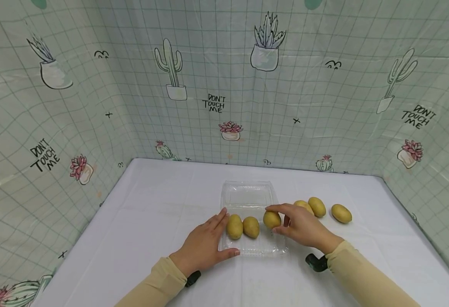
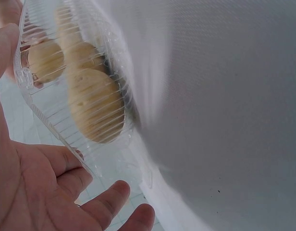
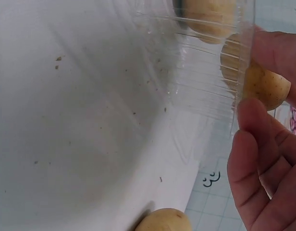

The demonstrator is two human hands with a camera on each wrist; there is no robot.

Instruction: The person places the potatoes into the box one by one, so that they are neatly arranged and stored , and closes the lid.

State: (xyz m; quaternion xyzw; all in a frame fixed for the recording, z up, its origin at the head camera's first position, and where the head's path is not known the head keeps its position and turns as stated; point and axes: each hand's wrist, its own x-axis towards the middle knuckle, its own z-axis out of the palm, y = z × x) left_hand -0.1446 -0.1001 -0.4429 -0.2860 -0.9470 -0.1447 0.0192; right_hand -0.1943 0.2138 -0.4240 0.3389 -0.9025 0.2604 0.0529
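A clear plastic clamshell box (image 1: 249, 195) lies unfolded on the table, its lid part toward the back. Two potatoes sit side by side in the front part: one potato (image 1: 234, 227) at the left, another potato (image 1: 251, 227) beside it. My right hand (image 1: 303, 226) pinches a third potato (image 1: 272, 219) between thumb and fingers, over the right side of the box. In the right wrist view, this potato (image 3: 267, 86) shows partly behind the ribbed plastic wall. With fingers extended, my left hand (image 1: 205, 245) rests at the box's left edge; its palm (image 2: 37, 192) faces the wall in the left wrist view.
To the right of the box lie three more potatoes: one potato (image 1: 303, 206) partly behind my right hand, a potato (image 1: 317, 207) touching or close to it, and a potato (image 1: 341, 213) farther right. A white cloth (image 1: 163, 200) covers the table. Patterned curtains (image 1: 193, 123) stand behind and at both sides.
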